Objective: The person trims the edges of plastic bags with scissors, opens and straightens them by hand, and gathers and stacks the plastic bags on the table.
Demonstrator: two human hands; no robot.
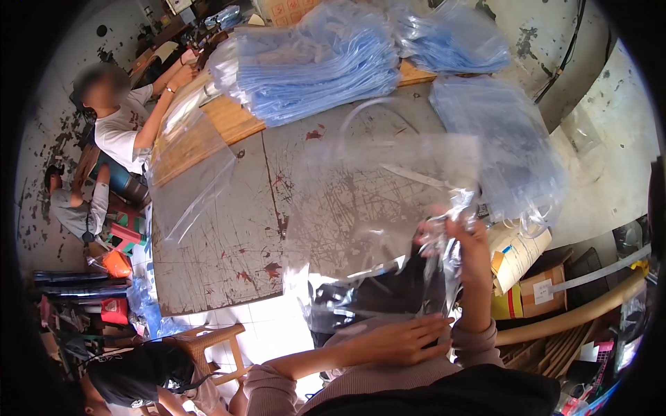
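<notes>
Plastic [381, 229] gripped in right hand [466, 239] at surface [243, 208]

Clear plastic is held up by the right hand, whose fingers are closed around a crumpled, bunched part at the right side. From there the plastic is spread leftward over the surface, and its lower part is hung past the near edge, in front of the body. The scratched grey top is seen through it. The left hand [409, 340] is held lower, close to the body, with its fingers stretched toward the lower right part of the plastic; whether anything is pinched beneath them cannot be told.

Along the far side, a large blue-tinted stack [312, 80] is laid partly on a wooden board [232, 121]. A smaller stack [454, 45] is placed just beside it, to the right. A third pile [492, 139] is draped at the right end of the surface, near the right hand. A loose sheet [198, 173] is laid at the left end, partly across the board.

Beyond that end, a person in a white shirt [125, 132] is seated, with both hands at the board's far end. At lower left, a person in black [142, 371] is seen beside a stool [232, 347].
</notes>
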